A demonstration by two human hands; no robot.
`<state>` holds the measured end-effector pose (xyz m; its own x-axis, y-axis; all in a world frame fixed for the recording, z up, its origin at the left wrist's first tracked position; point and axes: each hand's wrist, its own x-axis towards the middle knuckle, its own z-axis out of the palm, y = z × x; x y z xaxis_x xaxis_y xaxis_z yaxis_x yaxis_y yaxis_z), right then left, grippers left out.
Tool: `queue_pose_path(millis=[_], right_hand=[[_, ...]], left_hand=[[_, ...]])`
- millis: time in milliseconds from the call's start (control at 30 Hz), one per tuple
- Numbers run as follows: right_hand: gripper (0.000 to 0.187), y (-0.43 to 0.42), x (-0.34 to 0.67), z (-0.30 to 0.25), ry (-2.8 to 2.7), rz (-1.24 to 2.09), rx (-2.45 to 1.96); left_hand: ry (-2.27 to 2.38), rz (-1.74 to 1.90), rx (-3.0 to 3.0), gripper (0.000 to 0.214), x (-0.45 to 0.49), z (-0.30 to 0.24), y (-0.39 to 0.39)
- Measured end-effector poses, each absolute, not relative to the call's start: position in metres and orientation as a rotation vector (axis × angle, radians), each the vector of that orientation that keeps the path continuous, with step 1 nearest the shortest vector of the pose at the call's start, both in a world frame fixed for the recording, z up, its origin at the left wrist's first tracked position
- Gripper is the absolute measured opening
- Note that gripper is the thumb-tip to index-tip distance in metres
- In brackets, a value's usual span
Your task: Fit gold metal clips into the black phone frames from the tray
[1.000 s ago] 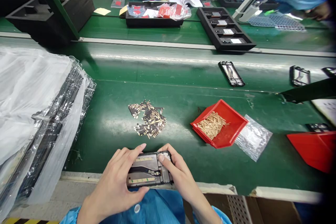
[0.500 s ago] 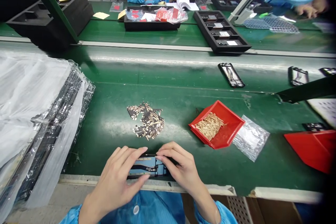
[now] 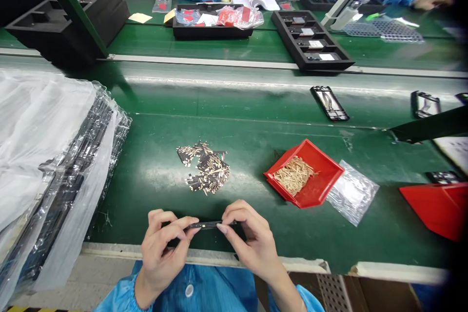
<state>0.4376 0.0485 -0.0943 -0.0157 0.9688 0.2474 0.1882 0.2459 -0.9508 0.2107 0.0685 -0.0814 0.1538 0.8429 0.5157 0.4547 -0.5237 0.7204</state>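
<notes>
Left hand (image 3: pixel 164 243) and right hand (image 3: pixel 254 241) pinched the slim black frame (image 3: pixel 208 225) by opposite ends, long axis left-right, neither hand nearer.

Bright in here, cool light, looks overhead. Long white glare streak along conveyor belt (image 3: pixel 226 100); softer bright patch on green tabletop (image 3: pixel 155 175). Glints on clear plastic bag (image 3: pixel 356 192). Black tray stack (image 3: pixel 113 14) sunk in shadow. Phone frame (image 3: pixel 209 225) edge-on, dark, fine detail lost. Right border blacked out; co-worker's hand (image 3: pixel 431 2) beside it smeary. Wide-angle stretch near edges.
</notes>
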Motion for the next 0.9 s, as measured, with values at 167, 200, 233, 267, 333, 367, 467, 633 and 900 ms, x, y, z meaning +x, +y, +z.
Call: queue_pose_path(millis=[167, 200, 233, 267, 333, 367, 467, 633, 900], right_hand=[[0.003, 0.045, 0.439, -0.101, -1.375, 1.103, -1.125], [0.005, 0.044, 0.441, -0.102, -1.413, 1.144, -1.108], [0.011, 0.043, 0.443, -0.101, -1.460, 1.183, -1.084], [0.016, 0.042, 0.445, -0.100, -1.508, 1.218, -1.057], [0.024, 0.039, 0.449, -0.095, -1.576, 1.270, -1.027], [0.026, 0.038, 0.450, -0.093, -1.593, 1.286, -1.032], [0.022, 0.036, 0.450, -0.088, -1.598, 1.292, -1.128], [0.026, 0.038, 0.442, -0.081, -1.571, 1.262, -1.382], [0.016, 0.104, 0.465, -0.056, -1.504, 1.355, -1.367]], left_hand=[[1.113, 1.384, 2.250, 0.036, 0.207, -0.085, 0.063], [1.104, 1.370, 2.243, 0.036, 0.206, -0.087, 0.062], [1.097, 1.360, 2.224, 0.036, 0.205, -0.088, 0.061], [1.092, 1.352, 2.201, 0.036, 0.204, -0.089, 0.061], [1.074, 1.325, 2.165, 0.036, 0.204, -0.089, 0.062], [1.061, 1.306, 2.150, 0.035, 0.204, -0.088, 0.063], [1.081, 1.207, 1.998, 0.029, 0.206, -0.078, 0.068], [1.275, 0.968, 1.683, 0.010, 0.203, -0.065, 0.075], [1.519, 1.076, 1.761, 0.027, 0.176, -0.098, 0.079]])
